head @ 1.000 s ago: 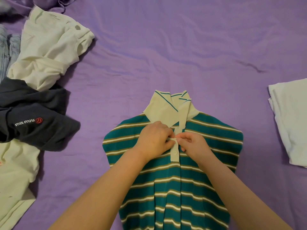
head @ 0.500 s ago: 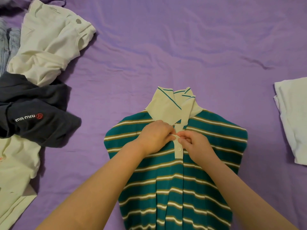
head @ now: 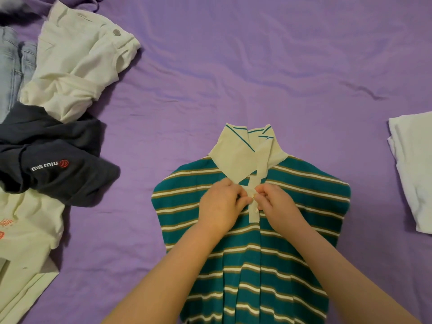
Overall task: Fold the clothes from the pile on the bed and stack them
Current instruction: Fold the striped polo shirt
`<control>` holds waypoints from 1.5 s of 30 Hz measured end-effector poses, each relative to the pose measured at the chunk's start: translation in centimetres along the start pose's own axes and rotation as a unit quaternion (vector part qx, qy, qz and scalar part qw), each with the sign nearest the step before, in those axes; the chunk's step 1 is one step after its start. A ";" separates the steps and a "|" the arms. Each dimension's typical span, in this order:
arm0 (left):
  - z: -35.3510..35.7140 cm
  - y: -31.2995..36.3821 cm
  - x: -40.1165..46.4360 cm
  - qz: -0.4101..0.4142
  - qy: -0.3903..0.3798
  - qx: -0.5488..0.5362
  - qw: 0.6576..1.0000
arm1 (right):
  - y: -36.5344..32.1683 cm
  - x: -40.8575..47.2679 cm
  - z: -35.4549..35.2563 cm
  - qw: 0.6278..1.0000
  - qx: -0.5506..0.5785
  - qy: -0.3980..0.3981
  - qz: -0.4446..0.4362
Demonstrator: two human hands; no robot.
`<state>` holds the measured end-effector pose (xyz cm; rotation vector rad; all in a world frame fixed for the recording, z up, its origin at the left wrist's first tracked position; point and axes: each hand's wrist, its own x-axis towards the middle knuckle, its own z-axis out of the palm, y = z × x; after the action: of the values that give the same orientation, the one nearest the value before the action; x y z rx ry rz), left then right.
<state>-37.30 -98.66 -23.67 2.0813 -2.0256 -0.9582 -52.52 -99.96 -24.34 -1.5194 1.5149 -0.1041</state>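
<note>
Striped polo shirt [head: 268,253] lies flat on the purple bed [head: 233,66], left hand [head: 222,206] and right hand [head: 278,204] pinching its placket [head: 253,213] as a second ago, one button down, so folding has not begun

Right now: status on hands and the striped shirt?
Left hand and right hand both pinching placket of striped polo, flat on bed. Not yet folded. Nothing obstructing.

Soft, even indoor light; faint shadows beside the clothes; slight wide-angle bending and softness toward the edges.
</note>
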 end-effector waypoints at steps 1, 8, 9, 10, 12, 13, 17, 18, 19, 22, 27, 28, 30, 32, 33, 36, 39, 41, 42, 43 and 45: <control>0.2 0.3 -0.1 -0.018 -0.005 -0.007 1.000 | -0.1 -0.1 -0.1 1.000 0.014 -0.001 0.003; 0.4 0.8 -0.2 -0.076 -0.027 -0.087 0.993 | -0.3 -0.1 -0.8 0.999 0.026 -0.028 0.021; 0.3 0.7 -0.2 -0.076 -0.032 -0.089 0.993 | -0.3 -0.1 -0.8 0.999 0.024 -0.030 0.020; 0.2 0.6 -0.2 -0.075 -0.035 -0.090 0.992 | -0.3 -0.1 -0.8 0.999 0.026 -0.032 0.020; 0.0 0.4 -0.2 -0.063 -0.035 -0.086 0.994 | -0.2 0.0 -0.7 0.999 0.036 -0.028 0.025; -0.1 0.3 -0.1 -0.050 -0.035 -0.078 0.995 | -0.2 0.1 -0.6 0.999 0.038 -0.018 0.030; -0.8 0.0 0.3 -0.021 -0.080 -0.041 0.996 | -0.5 0.2 -0.9 0.997 -0.017 0.053 0.047; -1.3 0.0 0.7 -0.033 -0.086 -0.045 0.995 | -0.5 0.4 -1.2 0.996 -0.035 0.080 0.036; -1.8 0.0 1.4 -0.054 -0.077 -0.061 0.994 | -0.7 0.7 -1.7 0.993 -0.037 0.107 0.022; -3.7 0.3 4.4 -0.125 -0.003 -0.121 0.985 | -1.8 2.6 -3.5 0.988 -0.006 0.153 0.009; -5.4 1.2 9.7 -0.184 0.044 -0.115 0.975 | -4.1 6.8 -5.4 0.983 -0.031 0.182 0.013; -5.5 1.3 10.6 -0.199 0.041 -0.104 0.973 | -4.4 7.6 -5.5 0.983 -0.029 0.182 0.020; -5.5 1.4 11.9 -0.232 0.032 -0.085 0.968 | -4.8 9.0 -5.6 0.983 -0.017 0.172 0.053; -5.7 1.4 12.8 -0.252 0.024 -0.064 0.965 | -4.9 9.9 -5.7 0.980 -0.032 0.169 0.098; -5.7 1.3 13.1 -0.255 0.019 -0.059 0.965 | -4.8 10.2 -5.8 0.977 -0.053 0.168 0.117; -6.2 1.0 13.4 -0.263 0.001 -0.099 0.960 | -4.3 10.5 -6.7 0.976 -0.094 0.161 0.115; -7.0 0.6 12.7 -0.279 -0.012 -0.149 0.949 | -4.1 10.0 -8.0 0.983 0.006 0.160 0.091; -7.7 0.1 11.9 -0.299 0.000 -0.175 0.938 | -4.2 9.2 -8.7 0.974 0.148 0.147 0.090; -8.1 -0.1 11.4 -0.313 0.007 -0.211 0.926 | -4.3 8.7 -9.0 0.961 0.219 0.132 0.102; -8.4 -0.4 10.9 -0.329 0.005 -0.276 0.903 | -4.3 8.1 -9.3 0.946 0.277 0.116 0.121; -9.4 -0.4 9.2 -0.361 -0.029 -0.424 0.830 | -4.0 7.1 -9.8 0.927 0.327 0.080 0.163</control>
<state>-33.15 -110.53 -19.75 2.1823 -0.4837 -1.6164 -54.33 -111.90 -20.28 -0.7320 1.6218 -0.4964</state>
